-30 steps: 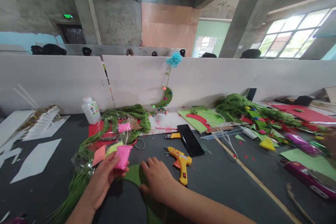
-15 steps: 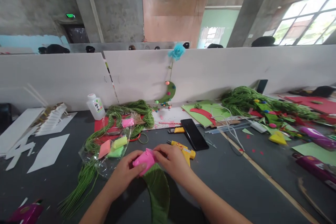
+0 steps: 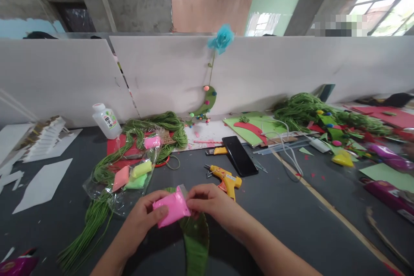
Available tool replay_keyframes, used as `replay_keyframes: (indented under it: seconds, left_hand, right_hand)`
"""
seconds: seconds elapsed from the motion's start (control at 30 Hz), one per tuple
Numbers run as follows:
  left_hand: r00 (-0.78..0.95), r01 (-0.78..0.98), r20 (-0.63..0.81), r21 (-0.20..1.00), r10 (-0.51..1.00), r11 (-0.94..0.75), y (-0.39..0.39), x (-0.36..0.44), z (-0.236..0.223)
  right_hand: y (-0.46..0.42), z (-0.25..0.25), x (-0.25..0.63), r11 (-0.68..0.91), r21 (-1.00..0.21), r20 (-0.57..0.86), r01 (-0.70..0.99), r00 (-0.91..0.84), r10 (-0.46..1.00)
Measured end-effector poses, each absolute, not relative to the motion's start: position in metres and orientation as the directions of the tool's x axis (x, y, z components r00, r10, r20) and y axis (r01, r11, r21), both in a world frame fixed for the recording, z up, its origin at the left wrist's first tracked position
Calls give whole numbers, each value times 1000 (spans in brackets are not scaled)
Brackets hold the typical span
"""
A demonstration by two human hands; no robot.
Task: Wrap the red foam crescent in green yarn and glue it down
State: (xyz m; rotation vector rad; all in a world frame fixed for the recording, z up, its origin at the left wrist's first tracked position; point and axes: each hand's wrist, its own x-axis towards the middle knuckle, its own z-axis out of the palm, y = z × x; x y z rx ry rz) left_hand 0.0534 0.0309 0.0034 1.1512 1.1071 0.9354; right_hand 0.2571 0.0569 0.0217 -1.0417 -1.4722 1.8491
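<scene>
Both hands hold one small pink packet of clay [image 3: 171,209] in clear wrap, just above the dark table. My left hand [image 3: 142,220] grips its left end with the fingers curled under it. My right hand [image 3: 208,202] pinches the right end at the wrapper's edge. Under the hands lies a curved green felt piece [image 3: 196,241]. Left of them sits a clear bag [image 3: 129,179] with more clay packets in pink, yellow and green.
A yellow glue gun [image 3: 226,179] and a black phone [image 3: 239,161] lie just beyond my right hand. Green cord bundles [image 3: 161,127], a white bottle [image 3: 106,121], coloured felt sheets [image 3: 255,131] and white foam-board pieces [image 3: 43,185] crowd the table. White partitions [image 3: 161,73] close off the back.
My left hand lifted the pink packet from beside the bag to in front of me. My right hand left the green felt and took the packet's other end. The camera tilted down.
</scene>
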Motion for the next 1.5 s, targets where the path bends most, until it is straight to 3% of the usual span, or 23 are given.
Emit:
replay_keyframes:
  seconds: [0.23, 0.5, 0.6, 0.7, 0.77, 0.87, 1.03, 1.23, 1.5]
  left_hand:
    - [82, 127, -93, 989, 992, 82, 29, 58, 9]
    - [193, 235, -160, 965, 968, 112, 34, 56, 4]
    - [171, 211, -179, 967, 969, 141, 35, 55, 1]
    - [77, 183, -166, 972, 983, 150, 35, 50, 0]
    - [51, 178, -161, 973, 986, 149, 36, 45, -1]
    - [53, 172, -158, 974, 986, 146, 38, 40, -3]
    - [20, 108, -157, 982, 987, 154, 40, 39, -5]
    - [-10, 24, -173, 985, 985, 174, 42, 35, -5]
    - [3, 22, -143, 989, 990, 143, 40, 34, -2]
  right_hand:
    - [59, 13, 260, -160, -971, -232, 180, -521, 821]
    - [59, 25, 261, 71, -871, -198, 485, -481, 854]
    - [67, 41, 282, 107, -712, -221, 694, -365, 904]
    - [75, 47, 310, 18, -444, -227, 896, -132, 965]
    - [77, 43, 323, -11, -309, -252, 951, -71, 965]
    - [78, 29, 322, 28, -221, -265, 975, -88, 960]
    - [83, 7, 296, 128, -242, -177, 962, -173, 969]
    - [98, -1, 296, 123, -304, -87, 945, -156, 984]
    - [101, 3, 321, 123, -407, -168, 905, -207, 964]
